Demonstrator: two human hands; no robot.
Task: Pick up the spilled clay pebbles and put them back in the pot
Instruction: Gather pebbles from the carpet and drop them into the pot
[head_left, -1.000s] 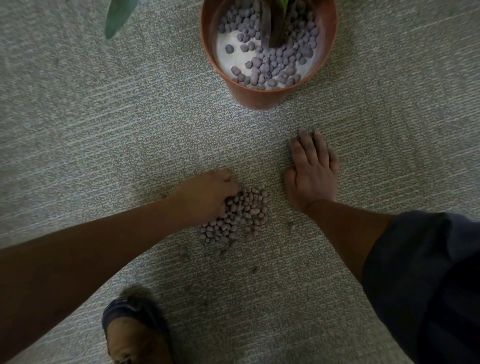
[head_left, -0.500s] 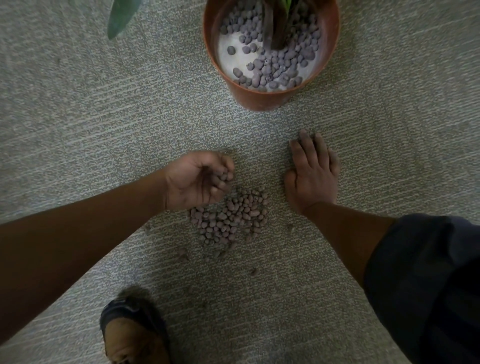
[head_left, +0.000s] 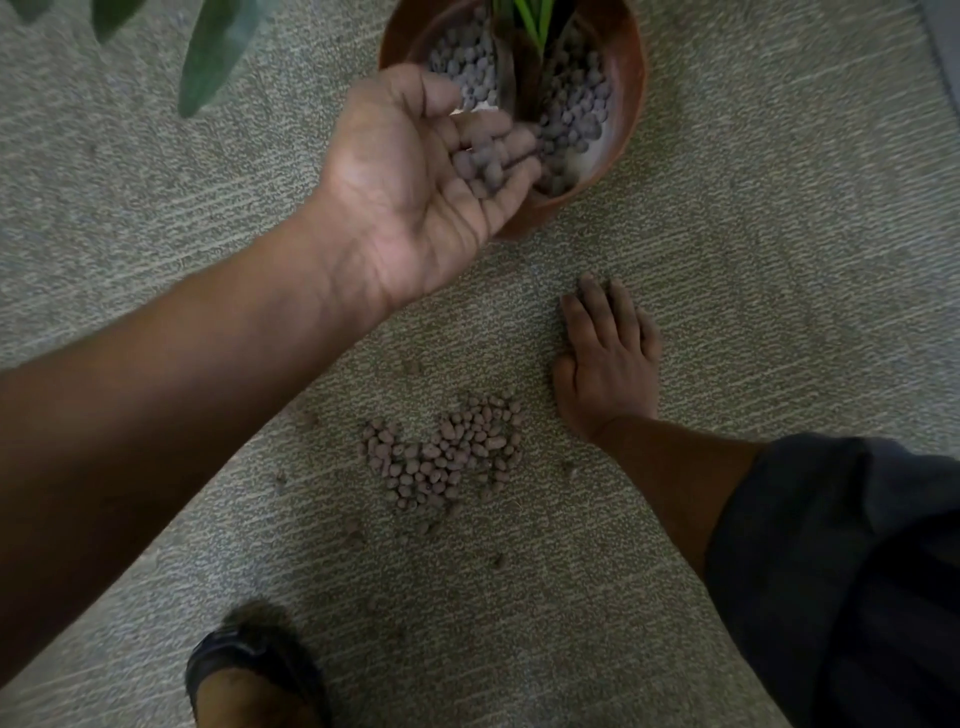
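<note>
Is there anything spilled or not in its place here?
Yes. A pile of clay pebbles lies on the carpet, outside the pot. The left hand holds some pebbles over the pot.

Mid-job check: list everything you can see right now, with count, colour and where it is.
pot: one, terracotta orange-brown, top centre on the carpet, only partly in frame
pebbles in the pot: many, grey-brown, around the plant stem
plant stem: one, green and dark, centre of the pot
leaves: a few, dark green, blurred, top left
spilled pebbles: a loose pile, brownish, on the carpet below the pot, a few strays around it
carpet: grey-beige, textured, fills the floor
shoe: one, dark, bottom left
sleeve: dark blue, lower right
left hand: palm up, cupping a handful of pebbles at the pot's near rim
right hand: flat on the carpet, right of the pile
</note>
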